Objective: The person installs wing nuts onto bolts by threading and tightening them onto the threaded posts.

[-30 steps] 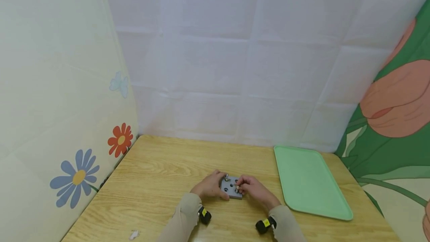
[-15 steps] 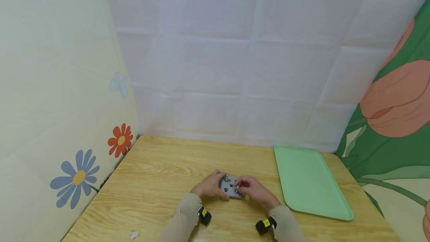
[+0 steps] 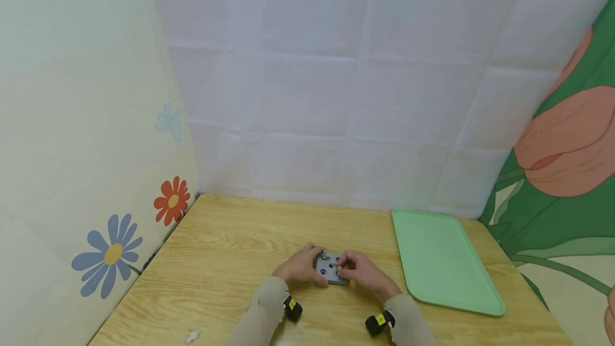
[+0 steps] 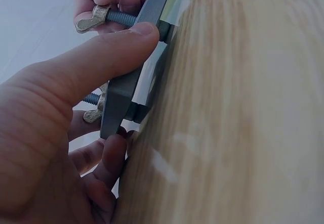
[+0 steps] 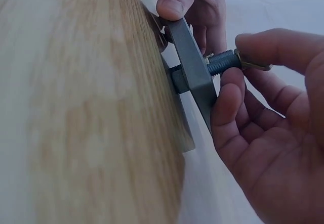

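Note:
My left hand point(image 3: 300, 267) grips a grey metal plate point(image 3: 330, 267) with several holes by its left side, thumb along the near edge and fingers at the far edge. Two bolts stand up through the plate, each with a brass wing nut. At the near right corner my right hand point(image 3: 365, 272) pinches one wing nut point(image 4: 92, 20) near the top of its threaded bolt point(image 5: 224, 62). The other wing nut point(image 4: 93, 115) sits low on its bolt, close to the plate face, inside the left hand's reach. Bolt heads point(image 5: 178, 80) show beneath the plate, close over the table.
A light green tray point(image 3: 444, 260) lies to the right on the wooden table point(image 3: 240, 228). A small white patch point(image 3: 191, 336) marks the table's near left. White cloth hangs behind, with flower-printed sheets at both sides.
My right fingers have shifted slightly around the wing nut, covering more of it in the head view. The left hand and plate hold their place.

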A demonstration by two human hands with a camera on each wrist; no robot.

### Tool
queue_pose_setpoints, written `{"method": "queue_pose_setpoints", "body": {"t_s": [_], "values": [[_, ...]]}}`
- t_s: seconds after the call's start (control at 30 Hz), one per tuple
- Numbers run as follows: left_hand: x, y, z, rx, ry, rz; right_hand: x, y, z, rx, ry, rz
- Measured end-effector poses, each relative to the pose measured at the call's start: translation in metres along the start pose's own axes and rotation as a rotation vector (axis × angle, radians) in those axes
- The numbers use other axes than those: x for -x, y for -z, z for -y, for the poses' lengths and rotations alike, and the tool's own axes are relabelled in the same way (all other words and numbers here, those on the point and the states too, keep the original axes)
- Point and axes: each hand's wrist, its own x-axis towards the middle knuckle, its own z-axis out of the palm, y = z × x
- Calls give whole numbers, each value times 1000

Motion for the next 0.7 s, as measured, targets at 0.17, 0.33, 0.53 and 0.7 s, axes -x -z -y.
{"method": "queue_pose_setpoints", "body": {"t_s": [0.17, 0.33, 0.53, 0.7], "values": [[-1, 0, 1, -9, -12, -4, -5, 1, -13, -67, -28, -2], [-1, 0, 2, -13, -35, -7, -4, 2, -12, -120, -9, 5], [0, 1, 0, -8, -32, 2, -5, 2, -14, -94, -11, 7], [0, 1, 1, -12, -16, 4, -7, 4, -17, -67, 12, 16]]}}
